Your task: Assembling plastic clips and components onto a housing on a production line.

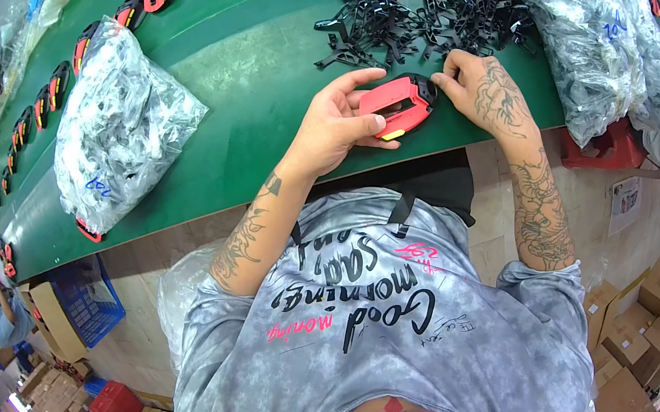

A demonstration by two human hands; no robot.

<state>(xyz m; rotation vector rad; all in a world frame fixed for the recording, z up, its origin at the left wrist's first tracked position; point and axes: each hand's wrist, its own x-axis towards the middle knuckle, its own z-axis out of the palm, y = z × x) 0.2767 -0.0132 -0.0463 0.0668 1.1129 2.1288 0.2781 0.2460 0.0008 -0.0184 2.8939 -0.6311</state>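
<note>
Just inside the table edge, the left hand holds a red casing.

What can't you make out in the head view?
Head view: the underside of the red-and-black shell, hidden by the shell itself and the left hand.
Head view: anything small in the right hand, hidden by its curled fingers.
Head view: exact contents of the left plastic bag, obscured by crumpled, shiny film.
Head view: pieces deep inside the black parts pile, covered by others.

Red-and-black shell, slotted, yellow-marked | was held between the left hand's thumb and fingers | black end was turned toward the right hand
</note>
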